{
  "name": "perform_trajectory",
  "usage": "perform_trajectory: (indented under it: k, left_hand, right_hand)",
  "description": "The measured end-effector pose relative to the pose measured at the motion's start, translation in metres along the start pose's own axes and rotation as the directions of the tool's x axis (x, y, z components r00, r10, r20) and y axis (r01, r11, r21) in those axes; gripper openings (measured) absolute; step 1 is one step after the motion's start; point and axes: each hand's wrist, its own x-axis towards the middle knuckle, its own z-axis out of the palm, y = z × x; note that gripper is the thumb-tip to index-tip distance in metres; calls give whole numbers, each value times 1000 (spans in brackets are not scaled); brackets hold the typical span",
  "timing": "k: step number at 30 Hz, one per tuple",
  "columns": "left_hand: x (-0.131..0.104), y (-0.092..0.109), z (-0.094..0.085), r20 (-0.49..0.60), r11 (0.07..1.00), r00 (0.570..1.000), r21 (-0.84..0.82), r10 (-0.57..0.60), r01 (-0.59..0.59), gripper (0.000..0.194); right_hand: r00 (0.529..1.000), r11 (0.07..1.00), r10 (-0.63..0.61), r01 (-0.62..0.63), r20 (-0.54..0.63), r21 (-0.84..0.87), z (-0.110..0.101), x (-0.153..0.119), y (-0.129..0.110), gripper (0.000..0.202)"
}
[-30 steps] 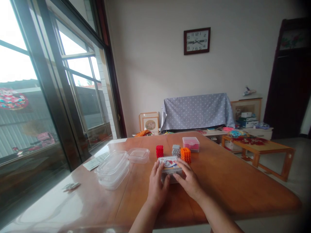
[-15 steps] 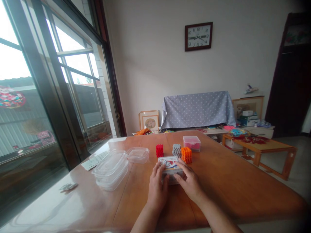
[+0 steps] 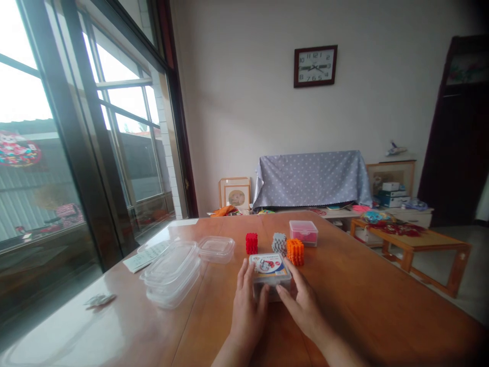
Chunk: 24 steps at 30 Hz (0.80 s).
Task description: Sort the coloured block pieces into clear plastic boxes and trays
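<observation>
hands (image 3: 272,306) around labelled plastic box (image 3: 270,270)

Shows a bare left hand (image 3: 248,308) and bare right hand (image 3: 303,303) at lower centre, with slender fingers (image 3: 297,275); bares both forearms (image 3: 336,346) down to the bottom edge.
</observation>
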Motion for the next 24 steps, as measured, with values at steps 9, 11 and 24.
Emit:
perform_trajectory:
  k: [9, 11, 24]
  left_hand:
    - [9, -2, -3, 123, 895, 942, -294, -313, 336, 54]
    - [10, 0, -4, 152, 866, 936, -356, -317, 351, 55]
    - [18, 9, -18, 177, 850, 905, -313, -386, 424, 51]
  right_hand:
    - [990, 987, 141, -141, 2, 76, -3, 5, -4, 59]
    - [990, 987, 138, -137, 4, 89, -3, 5, -4, 60]
    - [974, 974, 201, -210, 101, 84, -10, 10, -21, 49]
